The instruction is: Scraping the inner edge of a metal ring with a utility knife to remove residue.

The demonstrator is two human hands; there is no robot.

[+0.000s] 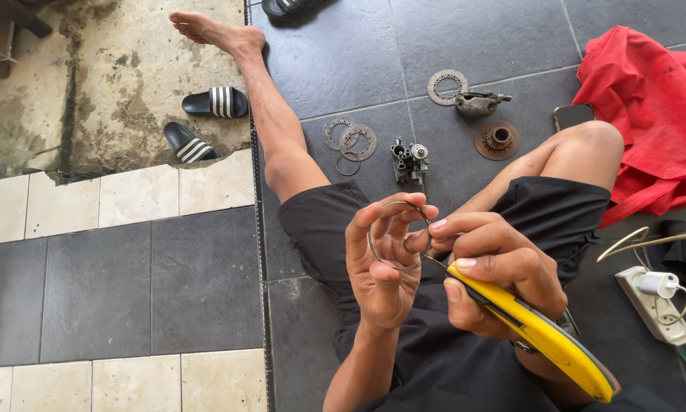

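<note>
A dark tiled floor (205, 282) is seen beneath a seated person in black shorts, one bare leg stretched toward the top of the view. On the tiles beyond the knees, several parts are laid out: two flat toothed discs (350, 137) overlapping each other, a thin wire ring (348, 165) just below them, a small carburettor-like metal assembly (410, 161), another flat disc (446, 86) touching a grey cast metal part (480, 102), and a rusty round hub (497, 140). A dark phone (573, 115) lies beside a crumpled red cloth (652, 107). At the right edge a white power strip (654, 304) with a plug in it rests on the floor. A pair of black striped slides (204, 120) sits on the worn concrete at upper left. Nothing stands between the camera and the hands.

A thin grey metal ring (398, 235) is held up above the lap, pinched by the left hand (385, 263), whose fingers are curled closed around its rim. The ring appears plain, narrow and round. The right hand (499, 267) is closed around a yellow utility knife (537, 332), its narrow blade tip set against the ring's lower edge.
</note>
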